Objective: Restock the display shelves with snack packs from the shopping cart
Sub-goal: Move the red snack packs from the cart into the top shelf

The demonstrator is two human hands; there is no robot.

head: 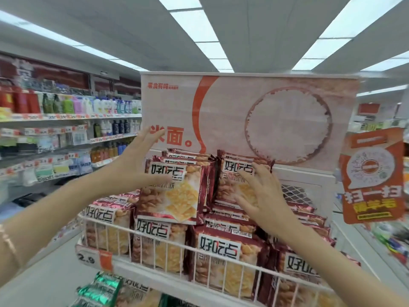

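Observation:
Dark red cracker snack packs fill the top white wire shelf (155, 234) of an end display. One upright stack of packs (177, 191) stands on the lower ones at the middle. My left hand (139, 160) lies against that stack's left side, fingers straight and thumb across its front. A second raised pack (232, 173) stands just to the right; my right hand (259, 193) presses flat on its front with spread fingers. Several more packs (219, 247) lean in a row behind the wire front.
A large rice-picture sign (276, 120) rises behind the shelf. An orange QR card (374, 176) hangs at right. A 2.9 price tag (88, 258) sits on the shelf's front rail, green packs (104, 286) below. Shelves of bottles (66, 116) line the aisle at left.

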